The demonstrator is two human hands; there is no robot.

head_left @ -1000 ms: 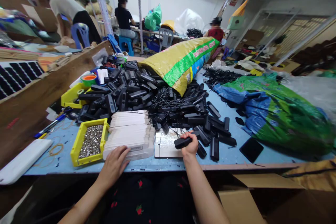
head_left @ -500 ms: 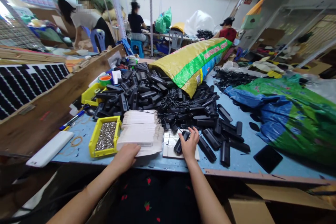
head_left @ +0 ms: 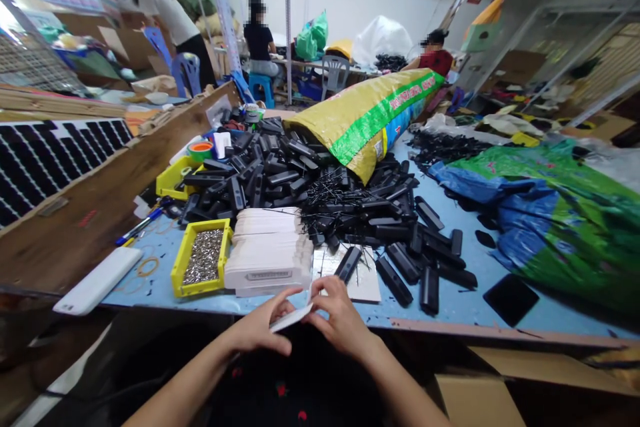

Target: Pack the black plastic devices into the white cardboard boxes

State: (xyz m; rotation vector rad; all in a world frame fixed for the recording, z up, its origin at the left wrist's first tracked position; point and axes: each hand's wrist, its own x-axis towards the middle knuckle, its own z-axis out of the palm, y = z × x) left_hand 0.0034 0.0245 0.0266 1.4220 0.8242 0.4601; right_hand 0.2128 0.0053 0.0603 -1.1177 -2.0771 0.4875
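In front of the table's edge, a folded white paper card [head_left: 291,319] is between my two hands. My right hand [head_left: 343,323] pinches the card's right end between thumb and fingers. My left hand [head_left: 260,328] curves around the card's left end, thumb below and fingers above. Just behind them stands a stack of white cards [head_left: 270,250], the front one bearing a printed strip. Right of the stack, a black plastic case [head_left: 349,264] rests tilted on a white board [head_left: 369,280], beside thin black sticks.
A yellow bin [head_left: 175,273] of small metal pieces stands left of the stack. Black cases [head_left: 280,179] are heaped behind, under a yellow-green sack [head_left: 345,127]. A white power bank-like block [head_left: 97,280] lies left. A green-blue sack [head_left: 560,213] covers the right. Other people work farther back.
My left hand has lifted a white card off the stack towards me. My right hand has left the black case and now grips that card. A person at back left has straightened somewhat.
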